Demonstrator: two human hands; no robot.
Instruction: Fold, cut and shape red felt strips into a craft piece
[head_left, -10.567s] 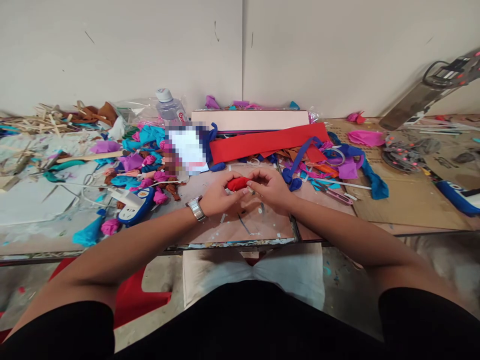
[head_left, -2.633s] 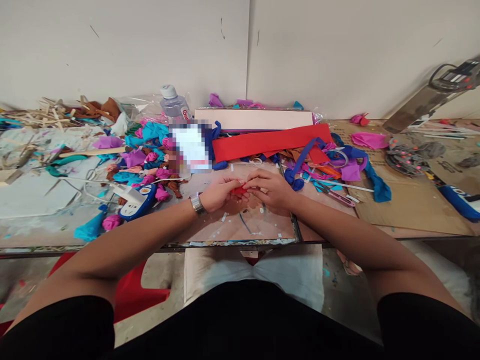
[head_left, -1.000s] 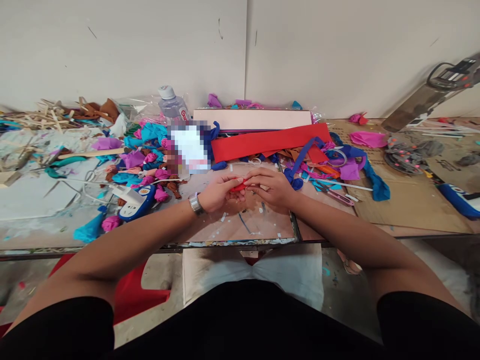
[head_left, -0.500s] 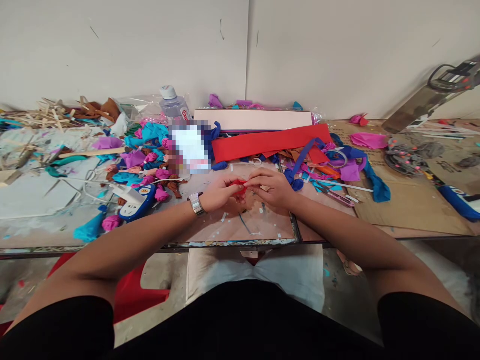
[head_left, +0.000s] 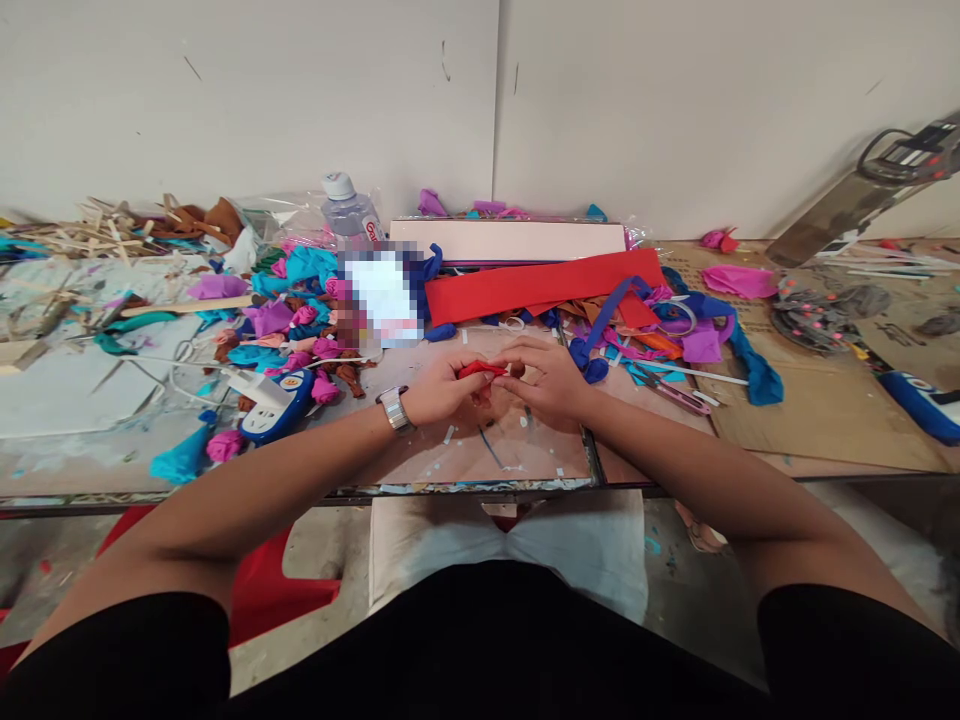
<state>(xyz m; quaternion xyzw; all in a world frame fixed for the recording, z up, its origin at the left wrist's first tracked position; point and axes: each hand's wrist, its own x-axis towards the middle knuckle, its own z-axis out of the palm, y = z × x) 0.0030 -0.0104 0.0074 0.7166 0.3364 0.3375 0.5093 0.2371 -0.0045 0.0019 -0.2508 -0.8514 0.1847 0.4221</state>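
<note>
A small red piece (head_left: 481, 370) sits at frame centre, pinched between both hands: left hand (head_left: 439, 389) and right hand (head_left: 550, 380) curl closed on it just above the bench (head_left: 517, 455). A red strip (head_left: 540, 283) lies behind, a power strip (head_left: 271, 408) to the left.

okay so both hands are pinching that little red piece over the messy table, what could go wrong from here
1. The red piece is small and pinched only at the fingertips of the left hand and right hand; it could slip or tear.
2. If dropped, it might get lost among the coloured scraps.
3. The scissors lie close beside the right hand, a possible snag.
</note>
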